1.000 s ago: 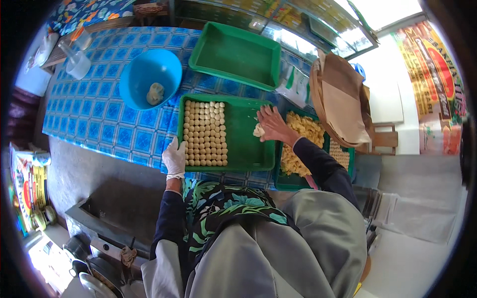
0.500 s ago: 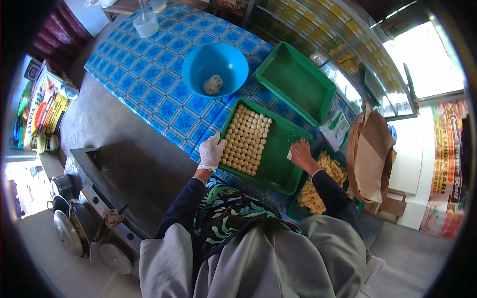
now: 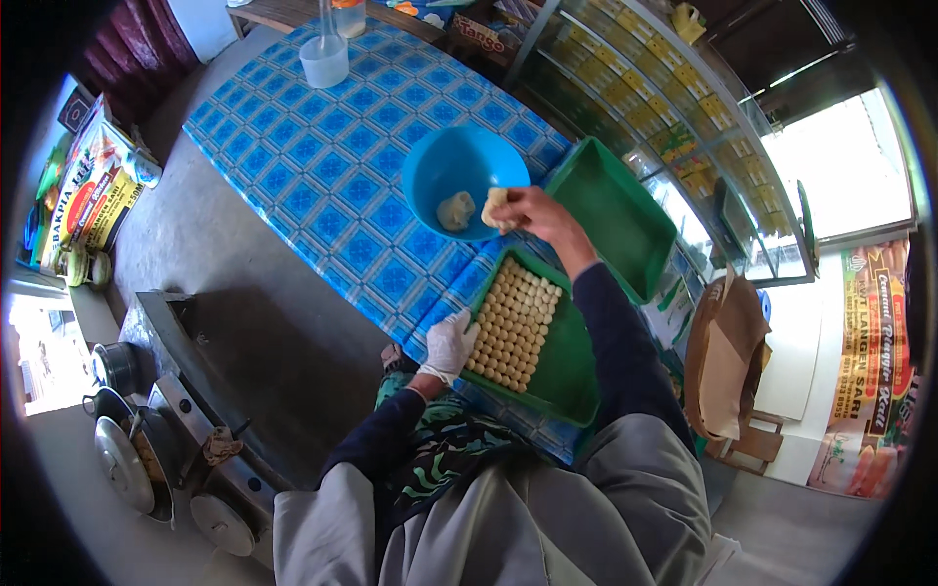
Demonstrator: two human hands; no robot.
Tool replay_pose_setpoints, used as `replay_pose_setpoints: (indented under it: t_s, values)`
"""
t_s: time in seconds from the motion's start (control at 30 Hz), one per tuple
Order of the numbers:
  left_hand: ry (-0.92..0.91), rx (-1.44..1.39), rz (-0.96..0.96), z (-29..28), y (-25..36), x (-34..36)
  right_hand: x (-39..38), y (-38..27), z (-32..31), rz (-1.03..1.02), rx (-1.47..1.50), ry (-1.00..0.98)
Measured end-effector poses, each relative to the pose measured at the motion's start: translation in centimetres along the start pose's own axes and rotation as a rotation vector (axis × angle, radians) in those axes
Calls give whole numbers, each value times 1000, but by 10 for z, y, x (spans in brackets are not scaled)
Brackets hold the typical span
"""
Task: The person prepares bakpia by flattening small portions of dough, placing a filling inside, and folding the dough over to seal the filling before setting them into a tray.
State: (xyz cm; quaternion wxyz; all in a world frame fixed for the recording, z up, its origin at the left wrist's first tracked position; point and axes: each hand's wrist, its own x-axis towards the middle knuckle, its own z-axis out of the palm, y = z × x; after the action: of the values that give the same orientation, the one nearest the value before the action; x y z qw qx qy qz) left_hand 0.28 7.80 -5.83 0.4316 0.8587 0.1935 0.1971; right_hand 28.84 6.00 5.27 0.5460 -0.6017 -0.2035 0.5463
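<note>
My right hand is bare and closed on a pale lump of dough at the right rim of a blue bowl. Another piece of dough lies inside that bowl. Nearer to me is a green tray, its left part filled with tight rows of small round dough balls. My left hand, in a white glove, grips the tray's left edge beside the balls. My right forearm passes over the tray's right side and hides part of it.
A second green tray sits beyond, below a glass display case. The table has a blue checked cloth. A clear plastic measuring cup stands at its far end. Pots and a stove are to my left, a brown paper-lined basket to my right.
My right hand has gone from the tray's right end up and left to the bowl, where it now holds a dough lump. My left hand stays at the tray's left edge.
</note>
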Motion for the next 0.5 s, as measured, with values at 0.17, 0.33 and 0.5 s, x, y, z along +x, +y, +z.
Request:
replay_pose_setpoints:
  t_s: [0.17,0.33,0.5]
  values:
    - [-303,-167,-200,-26,2,14,124,-6,13,206,-625,631]
    - [-379,-221,-118,-30,-11,21,177,52,24,-39,-915,969]
    - [-425,-251,-131,-31,-20,25,176,66,47,-224,-850,942]
